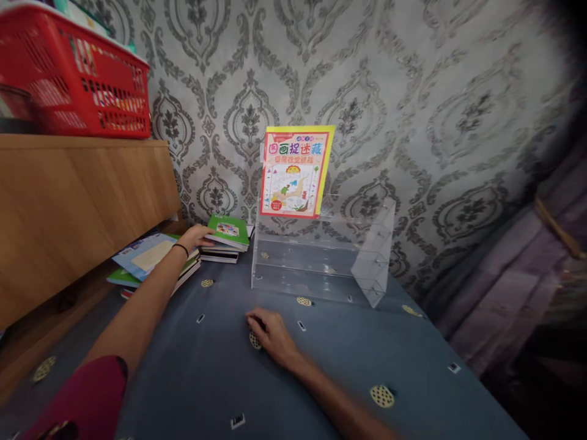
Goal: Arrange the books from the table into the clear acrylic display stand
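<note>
My left hand (197, 236) reaches to a stack of books beside the rack. Its fingers are closed on the left edge of the top one, a green book (227, 230) with a picture on its cover. Several other books (220, 256) lie beneath it. My right hand (271, 335) rests on the blue cloth with its fingers loosely curled in and nothing in them. Behind it stands a clear acrylic rack (302, 256) with stepped tiers. A red-bordered picture book (293, 177) with a yellow edge stands upright in the rear tier.
A blue book (142, 253) lies on a second pile at the left, partly behind my left forearm. Above it, a wooden cabinet (87, 201) carries a red basket (110, 98). Patterned wallpaper covers the wall behind, and a purple curtain (509, 287) hangs at the right.
</note>
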Demonstrator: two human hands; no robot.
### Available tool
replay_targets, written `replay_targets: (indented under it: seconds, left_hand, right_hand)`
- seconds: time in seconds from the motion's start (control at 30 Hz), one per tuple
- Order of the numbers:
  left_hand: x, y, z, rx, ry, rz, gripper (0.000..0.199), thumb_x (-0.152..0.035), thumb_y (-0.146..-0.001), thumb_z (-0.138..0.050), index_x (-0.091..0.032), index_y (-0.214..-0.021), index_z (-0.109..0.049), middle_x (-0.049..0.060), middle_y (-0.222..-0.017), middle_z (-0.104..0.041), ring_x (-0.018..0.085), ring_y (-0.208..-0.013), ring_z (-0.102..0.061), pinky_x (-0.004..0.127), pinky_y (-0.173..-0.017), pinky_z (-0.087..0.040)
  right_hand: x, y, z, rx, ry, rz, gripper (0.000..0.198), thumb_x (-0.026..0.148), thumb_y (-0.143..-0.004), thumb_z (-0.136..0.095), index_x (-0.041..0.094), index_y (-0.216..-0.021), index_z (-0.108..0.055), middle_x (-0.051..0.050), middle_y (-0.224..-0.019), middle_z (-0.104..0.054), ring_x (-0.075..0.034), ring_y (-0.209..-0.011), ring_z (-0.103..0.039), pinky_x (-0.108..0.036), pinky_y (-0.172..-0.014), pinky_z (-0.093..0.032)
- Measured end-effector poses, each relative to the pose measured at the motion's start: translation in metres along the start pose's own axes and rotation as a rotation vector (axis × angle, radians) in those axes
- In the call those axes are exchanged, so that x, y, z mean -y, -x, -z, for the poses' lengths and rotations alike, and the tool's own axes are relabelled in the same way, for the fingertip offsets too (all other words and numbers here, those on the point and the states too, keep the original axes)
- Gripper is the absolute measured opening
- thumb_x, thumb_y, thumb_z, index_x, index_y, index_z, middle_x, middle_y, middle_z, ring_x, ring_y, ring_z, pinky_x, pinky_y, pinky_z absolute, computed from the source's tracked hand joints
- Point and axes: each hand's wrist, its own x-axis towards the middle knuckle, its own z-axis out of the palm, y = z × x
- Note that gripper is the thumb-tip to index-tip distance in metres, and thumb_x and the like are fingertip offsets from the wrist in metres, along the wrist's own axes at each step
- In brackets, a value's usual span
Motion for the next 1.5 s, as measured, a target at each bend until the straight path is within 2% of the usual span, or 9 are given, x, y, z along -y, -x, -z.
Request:
replay_targets:
  seconds: [0.13,0.3,0.47,0.77,0.97,1.13,1.27,1.4,1.5]
  left_hand:
    - [-0.002,0.017,-0.009,-0.012,0.27,0.047,0.016,-0.011,-0.084,-0.069,-0.009,-0.097,-0.059,0.008,-0.083,-0.07,0.02,-0.078,-0.073,0.039,-0.07,-0.067]
    - [0.001,0.045,0.0,-0.037,0.441,0.074,0.018,0.001,-0.082,-0.065,-0.009,-0.094,-0.054,0.008,-0.08,-0.069,0.023,-0.076,-0.074,0.038,-0.068,-0.067]
    - [0.019,0.091,0.016,-0.058,0.457,0.071,0.024,0.003,-0.083,-0.063,-0.014,-0.093,-0.049,0.003,-0.078,-0.065,0.019,-0.064,-0.073,0.036,-0.062,-0.067]
    - [0.061,0.196,0.044,0.007,0.301,0.091,0.022,-0.016,-0.088,-0.06,-0.02,-0.103,-0.045,0.003,-0.088,-0.069,0.017,-0.066,-0.074,0.026,-0.059,-0.064]
    - [0.077,0.249,0.062,0.019,0.186,-0.183,0.052,-0.048,-0.071,-0.077,-0.02,-0.107,-0.051,0.001,-0.096,-0.06,0.018,-0.071,-0.068,0.035,-0.057,-0.065]
    - [0.082,0.296,0.072,0.013,0.07,-0.256,0.05,-0.055,-0.08,-0.068,-0.021,-0.114,-0.053,0.006,-0.107,-0.061,0.022,-0.081,-0.066,0.035,-0.058,-0.065]
    - [0.084,0.33,0.08,-0.032,-0.156,-0.406,0.041,-0.052,-0.091,-0.055,-0.024,-0.121,-0.054,0.006,-0.112,-0.067,0.021,-0.079,-0.069,0.026,-0.053,-0.06]
    - [0.084,0.356,0.076,-0.041,-0.5,-0.669,0.034,-0.037,-0.099,-0.047,-0.028,-0.13,-0.054,0.003,-0.115,-0.072,0.021,-0.089,-0.073,0.023,-0.067,-0.058]
    - [0.079,0.368,0.061,0.076,-0.747,-0.916,0.041,-0.018,-0.099,-0.039,-0.029,-0.136,-0.052,0.003,-0.12,-0.073,0.019,-0.102,-0.072,0.024,-0.079,-0.057]
  right_hand:
    - [0.001,0.0,0.0,-0.007,0.006,-0.007,0.025,0.025,-0.097,-0.048,0.019,-0.101,-0.072,-0.004,-0.085,-0.073,-0.018,-0.076,-0.065,-0.028,-0.074,-0.048]
    - [-0.002,-0.001,-0.002,-0.015,0.012,-0.011,0.023,0.023,-0.096,-0.05,0.018,-0.1,-0.072,-0.006,-0.088,-0.074,-0.019,-0.08,-0.067,-0.03,-0.077,-0.048]
    - [-0.003,-0.001,-0.003,-0.009,0.009,-0.013,0.023,0.022,-0.096,-0.05,0.017,-0.102,-0.072,-0.006,-0.089,-0.074,-0.02,-0.081,-0.068,-0.03,-0.078,-0.049]
    - [0.001,-0.002,0.001,-0.02,-0.053,-0.016,0.023,0.027,-0.096,-0.051,0.019,-0.104,-0.071,-0.006,-0.091,-0.075,-0.019,-0.083,-0.068,-0.031,-0.079,-0.05]
    - [0.002,-0.004,-0.003,-0.035,-0.307,-0.089,0.034,0.045,-0.095,-0.053,0.017,-0.106,-0.07,-0.006,-0.083,-0.073,-0.021,-0.078,-0.069,-0.034,-0.075,-0.054]
    - [0.01,-0.008,-0.01,-0.022,-0.811,-0.333,0.045,0.057,-0.09,-0.061,0.017,-0.111,-0.066,-0.012,-0.109,-0.072,-0.022,-0.087,-0.073,-0.029,-0.066,-0.057]
    - [0.023,-0.007,-0.001,0.038,-1.192,-0.563,0.047,0.057,-0.1,-0.045,0.016,-0.117,-0.061,-0.015,-0.117,-0.07,-0.022,-0.09,-0.075,-0.03,-0.068,-0.059]
    - [0.032,0.006,0.017,0.098,-1.36,-0.605,0.061,0.064,-0.102,-0.028,0.015,-0.12,-0.06,-0.017,-0.111,-0.073,-0.024,-0.096,-0.075,-0.034,-0.074,-0.061]
    - [0.03,0.023,0.029,0.063,-1.384,-0.623,0.06,0.065,-0.101,-0.033,0.016,-0.118,-0.063,-0.014,-0.106,-0.075,-0.023,-0.093,-0.075,-0.036,-0.079,-0.06]
